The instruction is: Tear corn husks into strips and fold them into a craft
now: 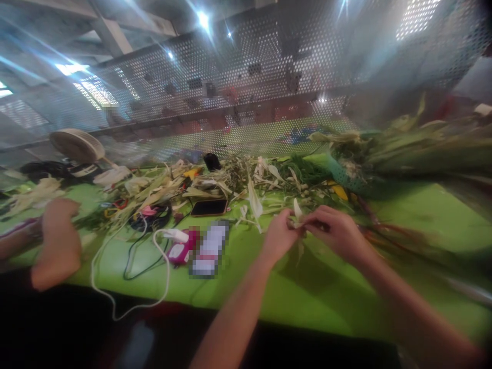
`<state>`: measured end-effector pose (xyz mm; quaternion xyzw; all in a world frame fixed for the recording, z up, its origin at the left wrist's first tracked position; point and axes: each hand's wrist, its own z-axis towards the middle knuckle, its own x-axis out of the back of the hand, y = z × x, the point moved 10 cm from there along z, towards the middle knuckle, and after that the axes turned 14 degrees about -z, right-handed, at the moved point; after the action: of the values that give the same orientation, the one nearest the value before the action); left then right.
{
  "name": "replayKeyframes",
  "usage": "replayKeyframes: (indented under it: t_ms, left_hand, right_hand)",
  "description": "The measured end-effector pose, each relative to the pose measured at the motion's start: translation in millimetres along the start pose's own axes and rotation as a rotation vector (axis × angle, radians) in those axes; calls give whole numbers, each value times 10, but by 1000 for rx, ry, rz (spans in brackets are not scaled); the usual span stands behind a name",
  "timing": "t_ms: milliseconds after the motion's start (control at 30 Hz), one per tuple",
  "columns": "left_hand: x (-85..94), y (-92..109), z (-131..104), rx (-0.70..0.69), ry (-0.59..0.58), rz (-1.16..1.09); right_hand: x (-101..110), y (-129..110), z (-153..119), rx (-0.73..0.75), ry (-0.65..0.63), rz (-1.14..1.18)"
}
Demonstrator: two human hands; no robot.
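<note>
One pale leaf strip [298, 212] sits right between the two hands, just above the green table [307, 287] near its front middle. The left hand [279, 237] pinches the strip's near end with fingers bunched tight; the right hand [338, 231] meets it from the other side, fingertips curled in and nipping the same strip, so the two hands touch at the pinch. Both forearms angle up from the bottom edge.

Moving outward: a scatter of more pale leaf strips [253, 200] lies just beyond the hands, too many and too tangled to count. Behind them runs a long heap of cut greenery [238, 177], stretching across the table. To the right, a big blurred bundle of long green leaves [415, 148] lies beside a teal mesh basket [346, 177].

Left of the hands, one dark phone [209, 207] lies flat, screen up. Nearer the table's edge, one pink device [182, 247] has a white cable [126, 287] looping off the front, and one black cable [134, 256] curls beside it. A blurred-out flat object [210, 247] lies just right of the pink device.

Far left, one other person's hand [57, 238] rests on the table, well apart. Behind it stands one small white fan [77, 146]. A perforated metal screen [249, 87] backs the whole table.
</note>
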<state>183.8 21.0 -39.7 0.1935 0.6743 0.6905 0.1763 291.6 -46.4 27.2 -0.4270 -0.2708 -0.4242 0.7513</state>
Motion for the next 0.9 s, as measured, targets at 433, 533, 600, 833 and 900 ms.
replayKeyframes:
  t_ms: [433, 533, 600, 833, 900]
  left_hand:
    - [-27, 42, -40, 38, -13, 57]
    - [-25, 46, -45, 43, -12, 74]
    - [-26, 40, -45, 41, -14, 70]
    - [-43, 7, -25, 16, -34, 20]
    - [-45, -6, -25, 27, -37, -11]
  right_hand:
    - [99, -31, -14, -2, 90, -11]
    - [83, -29, -10, 5, 77, -14]
    - [87, -29, -11, 8, 85, -14]
    - [93, -46, -17, 19, 99, -63]
    - [84, -69, -20, 43, 94, -92]
